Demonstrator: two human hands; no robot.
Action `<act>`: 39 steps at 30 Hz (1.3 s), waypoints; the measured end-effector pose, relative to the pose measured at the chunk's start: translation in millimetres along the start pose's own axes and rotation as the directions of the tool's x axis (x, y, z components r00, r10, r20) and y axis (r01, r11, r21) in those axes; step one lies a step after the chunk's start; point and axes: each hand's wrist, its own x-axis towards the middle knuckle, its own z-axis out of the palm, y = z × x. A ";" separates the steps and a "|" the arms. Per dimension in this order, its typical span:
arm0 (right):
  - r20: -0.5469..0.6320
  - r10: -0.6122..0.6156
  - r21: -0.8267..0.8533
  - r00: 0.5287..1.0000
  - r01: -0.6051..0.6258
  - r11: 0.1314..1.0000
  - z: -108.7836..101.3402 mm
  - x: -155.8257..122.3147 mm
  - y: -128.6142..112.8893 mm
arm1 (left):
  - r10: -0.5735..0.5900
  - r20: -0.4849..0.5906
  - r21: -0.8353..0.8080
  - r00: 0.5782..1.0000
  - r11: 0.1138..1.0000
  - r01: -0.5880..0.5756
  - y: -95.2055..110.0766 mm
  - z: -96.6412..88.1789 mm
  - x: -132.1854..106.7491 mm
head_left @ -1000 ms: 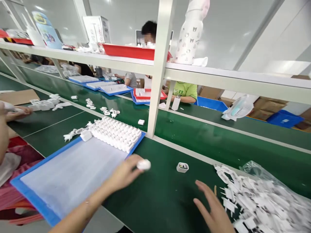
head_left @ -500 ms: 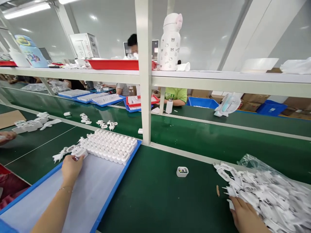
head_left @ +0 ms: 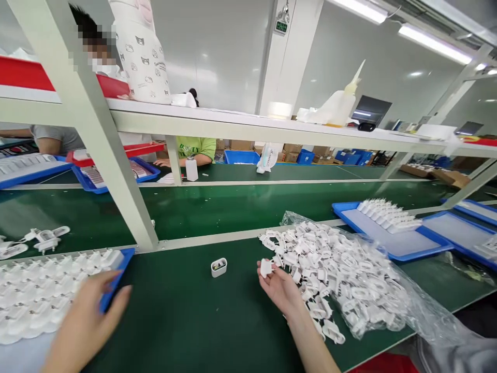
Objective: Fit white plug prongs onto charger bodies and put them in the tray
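My right hand (head_left: pixel 277 285) is closed around a small white plastic plug piece (head_left: pixel 266 268), palm turned up. It is beside a heap of similar white plug parts (head_left: pixel 334 259) lying on a clear plastic bag (head_left: pixel 430 305). My left hand (head_left: pixel 91 311), slightly blurred, hangs over the right edge of a blue tray (head_left: pixel 126 264), fingers apart and nothing in them. Rows of white charger housings with metal pins (head_left: pixel 42 290) fill the visible part of that tray. Between my hands, a single oval white housing (head_left: pixel 219 267) stands on the green table, its open side showing components inside.
A slanting metal post (head_left: pixel 112 155) rises behind the tray to a shelf (head_left: pixel 233 120) holding a patterned bottle (head_left: pixel 142 57) and a squeeze bottle (head_left: pixel 344 106). More blue trays (head_left: pixel 388 243) lie to the right. Loose white parts (head_left: pixel 42 241) are at far left; co-workers sit across the bench.
The view has swung right. My left hand has left the housing at the tray's far left and moved to its right edge, opening. My right hand has lifted a plug piece from the heap.
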 end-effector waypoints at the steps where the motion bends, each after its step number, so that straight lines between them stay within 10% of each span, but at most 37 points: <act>1: -0.007 -0.004 0.046 1.000 0.004 0.999 1.4 0.5 4.8 | 0.031 0.061 -0.006 0.998 1.000 -0.031 12.7 19.0 3.7; 6: 0.017 -0.024 0.157 1.000 0.021 0.987 4.8 1.1 17.2 | 0.092 0.457 -0.024 0.885 0.996 -0.091 72.2 100.5 22.5; 14: 0.007 -0.015 0.153 1.000 0.014 0.988 -0.1 -1.1 23.1 | 0.204 0.416 -0.142 0.886 0.977 -0.158 100.2 155.4 26.8; 27: -0.061 -0.158 -0.231 0.986 0.140 0.963 29.9 28.6 25.9 | 0.323 0.369 -0.536 0.872 0.840 -0.084 89.8 157.6 15.4; 39: 0.289 -0.099 -0.872 0.952 0.305 0.383 46.5 45.6 20.5 | 0.341 0.396 -0.525 0.853 0.846 -0.095 86.7 161.2 18.4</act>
